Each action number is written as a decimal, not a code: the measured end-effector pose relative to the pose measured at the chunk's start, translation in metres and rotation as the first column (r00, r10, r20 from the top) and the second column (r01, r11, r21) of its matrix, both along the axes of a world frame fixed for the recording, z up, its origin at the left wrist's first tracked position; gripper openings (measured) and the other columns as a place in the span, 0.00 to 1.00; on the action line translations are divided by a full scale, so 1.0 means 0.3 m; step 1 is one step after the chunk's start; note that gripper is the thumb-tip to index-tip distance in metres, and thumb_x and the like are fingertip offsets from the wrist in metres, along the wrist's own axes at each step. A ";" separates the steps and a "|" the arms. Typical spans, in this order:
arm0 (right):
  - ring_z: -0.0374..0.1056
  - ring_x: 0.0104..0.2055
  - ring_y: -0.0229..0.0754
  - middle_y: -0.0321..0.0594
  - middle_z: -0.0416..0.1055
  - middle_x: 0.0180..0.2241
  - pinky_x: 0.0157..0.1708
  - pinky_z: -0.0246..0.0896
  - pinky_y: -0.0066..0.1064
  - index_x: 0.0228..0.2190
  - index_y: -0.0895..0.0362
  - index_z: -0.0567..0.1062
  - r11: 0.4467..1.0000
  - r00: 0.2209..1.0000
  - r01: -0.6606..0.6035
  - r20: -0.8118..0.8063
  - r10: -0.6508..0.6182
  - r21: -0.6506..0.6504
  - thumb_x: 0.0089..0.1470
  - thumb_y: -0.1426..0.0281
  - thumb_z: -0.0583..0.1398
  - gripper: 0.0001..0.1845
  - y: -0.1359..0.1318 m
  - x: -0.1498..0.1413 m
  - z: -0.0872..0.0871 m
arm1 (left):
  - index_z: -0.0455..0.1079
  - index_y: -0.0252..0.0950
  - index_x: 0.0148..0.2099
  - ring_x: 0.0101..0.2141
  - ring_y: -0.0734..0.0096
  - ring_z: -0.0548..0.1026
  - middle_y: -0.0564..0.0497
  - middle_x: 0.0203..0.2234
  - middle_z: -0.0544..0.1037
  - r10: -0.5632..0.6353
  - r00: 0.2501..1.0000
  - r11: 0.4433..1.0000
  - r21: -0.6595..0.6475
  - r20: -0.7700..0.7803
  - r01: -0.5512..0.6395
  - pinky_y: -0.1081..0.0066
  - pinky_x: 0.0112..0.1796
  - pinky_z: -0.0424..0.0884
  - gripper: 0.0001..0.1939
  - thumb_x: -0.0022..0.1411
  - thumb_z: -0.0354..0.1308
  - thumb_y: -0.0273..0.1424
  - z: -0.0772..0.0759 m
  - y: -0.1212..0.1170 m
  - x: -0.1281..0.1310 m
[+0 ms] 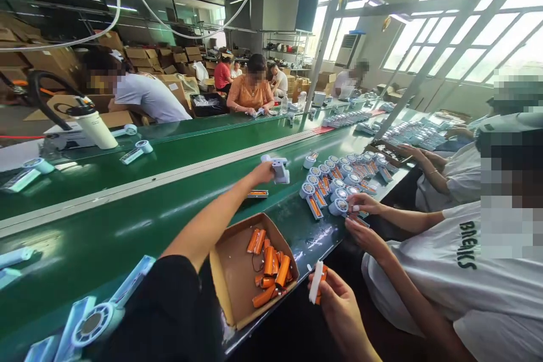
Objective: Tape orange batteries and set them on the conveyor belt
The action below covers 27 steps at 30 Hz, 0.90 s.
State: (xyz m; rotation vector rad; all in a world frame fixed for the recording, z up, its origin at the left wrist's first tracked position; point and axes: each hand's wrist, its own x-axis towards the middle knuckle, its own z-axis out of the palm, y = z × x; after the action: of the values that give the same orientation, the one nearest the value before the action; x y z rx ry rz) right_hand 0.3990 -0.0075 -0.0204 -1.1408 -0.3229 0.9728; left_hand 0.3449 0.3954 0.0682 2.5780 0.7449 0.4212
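My left hand (263, 172) reaches out over the green belt, fingers closed on a pale blue handheld fan body (280, 172). An open cardboard box (231, 243) sits below that arm, with several orange battery packs (270, 261) and thin wires inside. To the right of the box, my right hand (341, 301) pinches an orange battery pack (324, 272) with a white strip (315, 283) along its side. Just beyond the box, an open fan handle (258, 194) with orange inside lies on the belt.
Several fans with orange batteries (326, 175) crowd the bench at right, where a co-worker's hands (360, 215) handle one. More fan parts (95, 319) lie at lower left. A white tumbler (97, 127) stands across the belt. Co-workers sit along both sides; a metal post (326, 34) rises ahead.
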 end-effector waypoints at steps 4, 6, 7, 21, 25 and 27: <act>0.80 0.36 0.47 0.43 0.85 0.36 0.37 0.77 0.34 0.45 0.50 0.87 0.991 0.991 -0.122 0.041 0.124 -0.054 0.37 0.59 0.81 0.31 0.014 0.061 0.024 | 0.79 0.38 0.43 0.43 0.57 0.81 0.48 0.38 0.83 0.096 0.937 0.995 0.012 -0.336 -0.097 0.59 0.49 0.75 0.09 0.62 0.70 0.35 0.082 0.078 -0.402; 0.80 0.32 0.46 0.41 0.85 0.35 0.36 0.77 0.36 0.50 0.49 0.84 0.979 0.977 -0.201 0.057 0.203 -0.043 0.37 0.60 0.82 0.37 0.041 0.085 0.048 | 0.79 0.38 0.38 0.41 0.57 0.81 0.48 0.34 0.83 0.146 0.877 0.988 0.023 -0.458 -0.153 0.58 0.48 0.76 0.08 0.60 0.72 0.35 0.073 0.066 -0.561; 0.80 0.31 0.46 0.40 0.85 0.34 0.36 0.77 0.37 0.50 0.49 0.84 0.973 0.970 -0.229 0.073 0.231 -0.028 0.36 0.60 0.82 0.37 0.059 0.091 0.062 | 0.79 0.37 0.39 0.41 0.58 0.81 0.47 0.35 0.83 0.167 0.851 0.984 0.029 -0.497 -0.177 0.57 0.48 0.76 0.10 0.62 0.71 0.38 0.056 0.050 -0.619; 0.80 0.32 0.46 0.38 0.84 0.30 0.37 0.75 0.37 0.40 0.53 0.77 0.859 0.700 -0.511 0.593 0.399 0.026 0.41 0.50 0.75 0.29 0.716 -0.088 0.205 | 0.76 0.45 0.57 0.64 0.57 0.71 0.45 0.63 0.75 0.142 0.850 0.975 0.220 -0.507 -0.032 0.65 0.53 0.74 0.13 0.76 0.54 0.36 -0.166 -0.193 -0.782; 0.78 0.29 0.44 0.35 0.82 0.27 0.34 0.72 0.35 0.39 0.54 0.76 0.846 0.549 -0.527 0.725 0.416 -0.086 0.44 0.48 0.71 0.27 0.911 -0.124 0.175 | 0.73 0.36 0.58 0.56 0.55 0.75 0.42 0.58 0.76 0.162 0.817 0.964 0.265 -0.554 -0.012 0.53 0.53 0.77 0.15 0.75 0.59 0.37 -0.172 -0.169 -0.727; 0.76 0.27 0.42 0.34 0.81 0.26 0.32 0.70 0.33 0.39 0.54 0.77 0.840 0.503 -0.530 0.754 0.422 -0.117 0.45 0.51 0.71 0.25 0.964 -0.124 0.151 | 0.73 0.35 0.59 0.54 0.56 0.76 0.42 0.57 0.76 0.175 0.794 0.964 0.266 -0.582 -0.018 0.50 0.54 0.77 0.18 0.73 0.62 0.39 -0.178 -0.148 -0.700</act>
State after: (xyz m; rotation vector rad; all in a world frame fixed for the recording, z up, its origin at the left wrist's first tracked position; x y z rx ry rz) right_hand 0.3619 0.2818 0.0250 -1.3263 -1.4583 0.8672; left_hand 0.1349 0.3511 0.0148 2.9444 1.0986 -0.3403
